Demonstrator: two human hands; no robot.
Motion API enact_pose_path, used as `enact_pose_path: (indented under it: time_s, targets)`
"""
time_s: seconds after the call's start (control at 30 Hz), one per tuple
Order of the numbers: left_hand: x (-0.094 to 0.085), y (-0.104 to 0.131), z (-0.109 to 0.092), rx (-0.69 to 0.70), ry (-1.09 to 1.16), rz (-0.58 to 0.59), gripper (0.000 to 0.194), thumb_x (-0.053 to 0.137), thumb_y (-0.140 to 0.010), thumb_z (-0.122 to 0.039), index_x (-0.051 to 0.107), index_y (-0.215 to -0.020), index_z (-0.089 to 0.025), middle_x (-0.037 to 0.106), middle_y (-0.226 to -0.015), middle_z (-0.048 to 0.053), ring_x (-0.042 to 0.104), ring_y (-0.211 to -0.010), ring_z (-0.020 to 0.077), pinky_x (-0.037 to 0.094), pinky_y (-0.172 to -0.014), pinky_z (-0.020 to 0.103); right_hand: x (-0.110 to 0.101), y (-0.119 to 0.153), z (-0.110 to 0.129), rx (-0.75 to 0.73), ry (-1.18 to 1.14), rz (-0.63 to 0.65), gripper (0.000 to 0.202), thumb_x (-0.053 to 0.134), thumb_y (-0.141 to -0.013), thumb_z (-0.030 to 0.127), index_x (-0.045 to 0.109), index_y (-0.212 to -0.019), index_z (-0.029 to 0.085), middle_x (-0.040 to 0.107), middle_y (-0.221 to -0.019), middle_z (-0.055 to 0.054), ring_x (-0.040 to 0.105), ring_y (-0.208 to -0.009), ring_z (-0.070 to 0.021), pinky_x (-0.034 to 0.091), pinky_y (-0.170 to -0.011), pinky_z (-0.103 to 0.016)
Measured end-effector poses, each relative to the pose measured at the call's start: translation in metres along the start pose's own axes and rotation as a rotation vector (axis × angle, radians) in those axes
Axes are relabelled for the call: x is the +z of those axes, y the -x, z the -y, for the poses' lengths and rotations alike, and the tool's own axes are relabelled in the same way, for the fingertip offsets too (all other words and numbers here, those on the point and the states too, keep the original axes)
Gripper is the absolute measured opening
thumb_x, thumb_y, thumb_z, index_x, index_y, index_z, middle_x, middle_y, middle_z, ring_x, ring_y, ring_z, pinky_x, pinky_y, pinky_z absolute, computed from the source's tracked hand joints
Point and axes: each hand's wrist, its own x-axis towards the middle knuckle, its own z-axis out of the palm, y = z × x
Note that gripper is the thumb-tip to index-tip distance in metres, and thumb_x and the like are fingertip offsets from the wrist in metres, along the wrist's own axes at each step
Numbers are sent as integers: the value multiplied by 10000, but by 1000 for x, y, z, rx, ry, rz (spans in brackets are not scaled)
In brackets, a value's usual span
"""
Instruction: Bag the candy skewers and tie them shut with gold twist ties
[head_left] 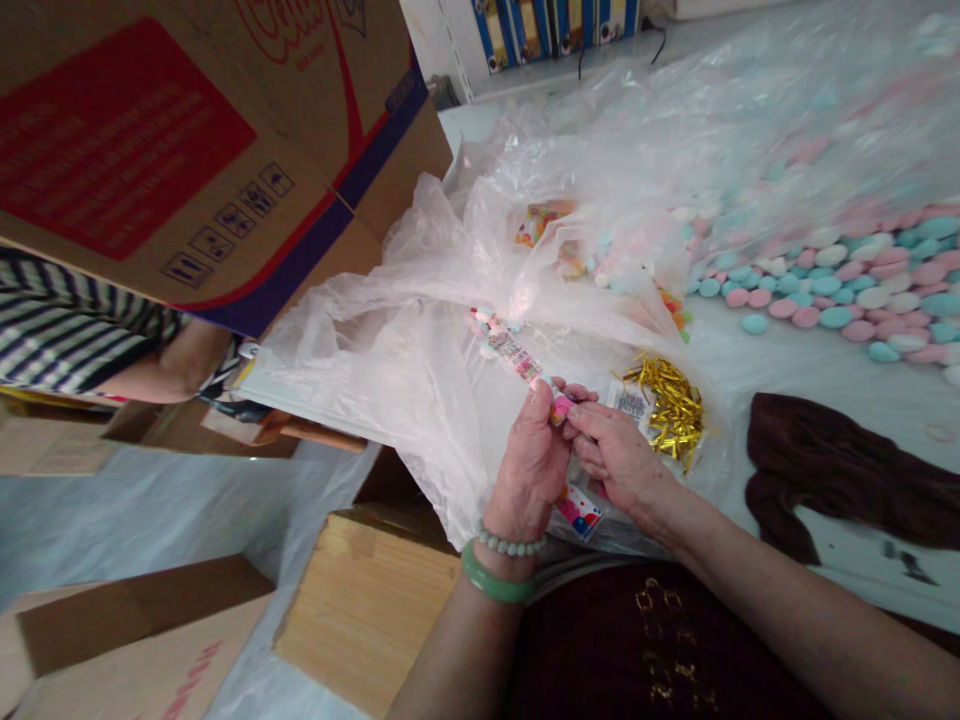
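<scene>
My left hand (536, 450), with a beaded bracelet and a green bangle on its wrist, is closed around the lower end of a slim printed plastic packet (517, 360). The fingers of my right hand (615, 450) pinch the same end. Pale candy-like pieces show at the packet's far end; whether they are inside it I cannot make out. Beside my right hand lies a heap of gold twist ties (667, 405) on clear plastic. Another colourful printed packet (580, 510) lies partly hidden beneath my hands.
Crumpled clear plastic sheeting (427, 350) covers much of the table. Many pink, blue and white candies (832, 300) spread at the right, near a dark brown cloth (840, 470). A large carton (315, 130) stands at the left, with another person's arm (165, 365) behind it.
</scene>
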Motion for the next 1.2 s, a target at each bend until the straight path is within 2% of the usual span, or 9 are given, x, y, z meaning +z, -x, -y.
enact_pose_path:
  time_s: [0.1, 0.2, 0.3, 0.43, 0.6, 0.77, 0.97, 1.1, 1.2]
  targets:
    - [-5, -3, -12, 28, 22, -15, 269, 731, -745, -340, 571, -894, -184, 624, -765, -4, 634, -781, 145, 474, -810, 299, -8, 6, 4, -51, 155, 68, 215, 605, -758, 377, 509, -682, 200, 353, -455, 103, 223, -368, -50, 136, -358, -198]
    - [-10, -5, -20, 70, 36, -35, 273, 735, -740, -306, 572, -928, -194, 614, -754, -21, 633, -762, 144, 477, -820, 325, -11, 10, 3, -107, 365, 25, 201, 568, -785, 344, 513, -649, 207, 367, -450, 91, 271, -385, -69, 190, -387, -217]
    - [-7, -6, -16, 83, 35, -66, 245, 725, -745, -314, 576, -890, -184, 585, -710, -32, 592, -675, 108, 469, -730, 267, -6, 5, -1, -209, 496, -36, 196, 533, -794, 309, 528, -624, 210, 363, -449, 82, 301, -416, -86, 230, -431, -230]
    - [-1, -3, -5, 113, 25, -145, 268, 768, -683, -275, 595, -853, -161, 581, -708, -38, 547, -641, 56, 431, -651, 178, 6, -5, -5, -340, 541, -90, 168, 530, -778, 301, 568, -641, 212, 438, -511, 60, 382, -508, -114, 287, -498, -242]
    - [-9, 5, -16, 12, -100, -36, 372, 809, -618, -287, 592, -897, -170, 646, -816, -1, 600, -720, 99, 472, -693, 230, 3, -4, -2, -351, 553, -133, 177, 523, -789, 324, 570, -658, 214, 412, -489, 65, 377, -512, -123, 290, -517, -252]
    - [-20, 9, -22, 166, -532, -156, 259, 760, -670, -313, 596, -789, -153, 606, -648, -14, 560, -560, 100, 439, -576, 235, -6, 1, 2, -331, 609, -191, 222, 523, -795, 332, 510, -605, 217, 392, -469, 66, 352, -491, -116, 270, -503, -255]
    - [-15, 9, -10, 368, -655, -249, 278, 698, -738, -393, 565, -644, -167, 534, -551, -31, 499, -497, 91, 386, -507, 219, -6, 0, -6, -373, 624, -182, 211, 519, -818, 312, 526, -625, 226, 427, -468, 65, 379, -480, -115, 279, -497, -250]
    - [-17, 10, -5, 449, -751, -302, 205, 616, -808, -313, 584, -651, -186, 546, -577, -26, 496, -534, 109, 368, -539, 232, -4, 3, -7, -344, 583, -165, 203, 518, -816, 300, 541, -628, 228, 441, -457, 65, 393, -465, -115, 293, -490, -247]
    - [-21, 14, -2, 539, -849, -333, 212, 592, -819, -232, 565, -610, -205, 485, -559, -28, 443, -566, 129, 338, -588, 249, -3, 3, -7, -316, 577, -160, 194, 515, -813, 294, 538, -630, 231, 440, -453, 66, 389, -461, -117, 290, -484, -247]
